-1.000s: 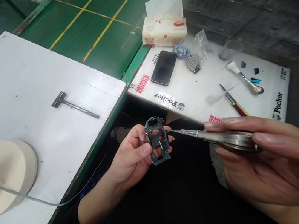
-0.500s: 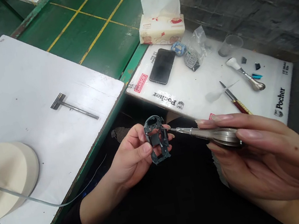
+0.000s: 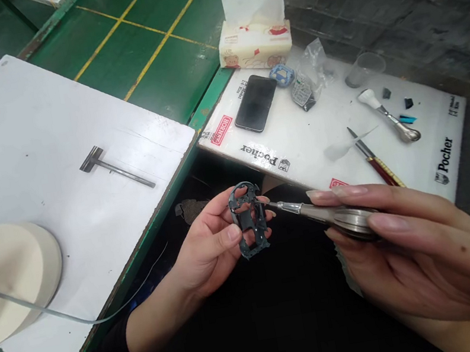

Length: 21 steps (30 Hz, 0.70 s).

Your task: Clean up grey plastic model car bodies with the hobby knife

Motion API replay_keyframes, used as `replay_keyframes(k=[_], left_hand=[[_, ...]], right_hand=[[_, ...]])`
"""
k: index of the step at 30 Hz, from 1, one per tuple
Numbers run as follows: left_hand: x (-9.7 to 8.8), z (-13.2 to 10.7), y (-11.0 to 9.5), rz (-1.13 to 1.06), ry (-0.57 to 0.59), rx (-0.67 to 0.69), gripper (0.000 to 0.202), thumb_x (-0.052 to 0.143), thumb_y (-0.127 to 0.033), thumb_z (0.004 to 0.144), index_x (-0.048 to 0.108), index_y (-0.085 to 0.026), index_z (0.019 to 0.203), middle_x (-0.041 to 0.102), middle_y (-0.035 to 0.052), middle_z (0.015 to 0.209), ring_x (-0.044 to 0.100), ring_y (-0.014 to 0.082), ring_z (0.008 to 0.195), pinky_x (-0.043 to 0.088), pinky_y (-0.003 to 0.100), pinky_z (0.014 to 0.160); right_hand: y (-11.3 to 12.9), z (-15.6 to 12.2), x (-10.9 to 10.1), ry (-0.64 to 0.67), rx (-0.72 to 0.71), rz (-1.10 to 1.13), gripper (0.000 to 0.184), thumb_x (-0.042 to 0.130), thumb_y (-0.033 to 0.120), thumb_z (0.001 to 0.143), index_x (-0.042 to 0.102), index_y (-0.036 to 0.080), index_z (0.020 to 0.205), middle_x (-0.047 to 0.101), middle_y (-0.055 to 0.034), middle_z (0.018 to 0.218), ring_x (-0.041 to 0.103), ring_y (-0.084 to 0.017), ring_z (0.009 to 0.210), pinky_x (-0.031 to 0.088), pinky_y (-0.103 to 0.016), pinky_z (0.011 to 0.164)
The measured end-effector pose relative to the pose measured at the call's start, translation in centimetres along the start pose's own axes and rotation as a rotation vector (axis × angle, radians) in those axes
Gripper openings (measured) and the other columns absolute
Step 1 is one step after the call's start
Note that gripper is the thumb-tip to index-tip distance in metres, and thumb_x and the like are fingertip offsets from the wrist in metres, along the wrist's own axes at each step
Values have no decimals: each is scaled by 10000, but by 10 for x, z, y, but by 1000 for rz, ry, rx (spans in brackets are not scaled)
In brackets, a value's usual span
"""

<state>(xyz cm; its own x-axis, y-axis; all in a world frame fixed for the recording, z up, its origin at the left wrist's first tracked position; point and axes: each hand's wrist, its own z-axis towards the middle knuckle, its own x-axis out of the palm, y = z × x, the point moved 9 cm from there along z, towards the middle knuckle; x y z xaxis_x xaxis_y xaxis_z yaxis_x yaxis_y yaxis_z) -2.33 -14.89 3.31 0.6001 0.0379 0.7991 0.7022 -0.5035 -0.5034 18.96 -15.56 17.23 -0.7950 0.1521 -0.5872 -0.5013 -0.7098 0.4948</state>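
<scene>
My left hand (image 3: 210,243) holds a small dark-grey plastic frame part (image 3: 245,222) upright between thumb and fingers, with fingertips showing behind its openings. In my right hand (image 3: 427,246) is a metal hand tool (image 3: 326,213) with a bulbous, ringed handle, a narrow silver collar and a thin tip. The fingers are closed around the handle. That tip points left and meets the right side of the frame part, near its upper half. Whether it goes into an opening there, I cannot tell.
On the right board (image 3: 302,146) lie a phone (image 3: 256,103), tissue pack (image 3: 255,43), plastic bag (image 3: 312,76), clear cup (image 3: 365,69), a second metal tool (image 3: 392,119) and a red-handled knife (image 3: 379,164). The left board (image 3: 41,124) bears a T-shaped tool (image 3: 116,169) and a cream round base (image 3: 30,270).
The frame part and the tool's tip have shifted very slightly to the right together. Both hands keep the same hold.
</scene>
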Motion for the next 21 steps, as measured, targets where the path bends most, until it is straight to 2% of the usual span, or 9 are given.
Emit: replay_keyframes(k=[5, 7, 9, 12, 14, 16, 18, 21], left_hand=[[0, 0, 0, 44, -8, 30, 488, 1030, -248, 983, 888, -284, 1448, 896, 116, 1505, 896, 303, 1323, 736, 440, 1157], [-1, 0, -2, 73, -11, 69, 459, 1026, -225, 985, 913, -281, 1426, 906, 110, 1488, 895, 276, 1307, 730, 417, 1163], [-3, -1, -6, 118, -17, 117, 463, 1028, -211, 982, 924, -288, 1426, 914, 108, 1476, 894, 265, 1306, 726, 403, 1164], [-6, -2, -11, 209, -27, 180, 494, 1037, -203, 971, 928, -304, 1441, 912, 113, 1493, 885, 285, 1352, 705, 425, 1207], [-5, -2, -13, 257, -24, 203, 516, 1045, -202, 961, 927, -309, 1452, 905, 119, 1513, 873, 309, 1399, 678, 452, 1261], [-5, -2, -13, 279, -26, 210, 521, 1044, -201, 961, 929, -315, 1456, 900, 116, 1526, 862, 320, 1433, 658, 464, 1296], [-6, -1, -13, 280, -37, 209, 520, 1044, -204, 962, 930, -319, 1456, 899, 113, 1528, 859, 325, 1443, 655, 468, 1303], [-6, 1, -12, 274, -46, 207, 529, 1053, -207, 954, 931, -316, 1457, 900, 113, 1525, 859, 330, 1444, 660, 467, 1296]], right_hand=[[9, 2, 2, -2, -80, 51, 424, 1053, 34, 904, 813, 223, 1198, 812, -81, 1639, 933, -320, 1210, 865, -415, 993], [10, 6, 2, 14, -71, 52, 423, 1026, 22, 926, 835, 230, 1242, 827, -85, 1612, 937, -330, 1191, 869, -438, 998], [8, 11, 2, 58, -32, 17, 458, 990, 54, 978, 847, 283, 1348, 853, -73, 1561, 938, -343, 1178, 873, -485, 992], [4, 17, 3, 108, 32, -72, 459, 963, 126, 1028, 860, 348, 1416, 916, -52, 1355, 933, -314, 1042, 854, -460, 871], [0, 20, 5, 132, 80, -113, 339, 909, 148, 1074, 877, 318, 1366, 915, -39, 1132, 895, -270, 884, 781, -391, 725], [-5, 20, 12, 163, 129, -128, 218, 813, 175, 1148, 862, 288, 1328, 887, -25, 1008, 860, -242, 803, 710, -356, 661], [-9, 20, 21, 206, 152, -117, 196, 786, 249, 1186, 818, 263, 1378, 886, -43, 1060, 871, -250, 863, 724, -350, 735], [-11, 20, 27, 189, 140, -34, 376, 865, 249, 1125, 754, 245, 1484, 840, -124, 1294, 878, -304, 1101, 773, -417, 947]])
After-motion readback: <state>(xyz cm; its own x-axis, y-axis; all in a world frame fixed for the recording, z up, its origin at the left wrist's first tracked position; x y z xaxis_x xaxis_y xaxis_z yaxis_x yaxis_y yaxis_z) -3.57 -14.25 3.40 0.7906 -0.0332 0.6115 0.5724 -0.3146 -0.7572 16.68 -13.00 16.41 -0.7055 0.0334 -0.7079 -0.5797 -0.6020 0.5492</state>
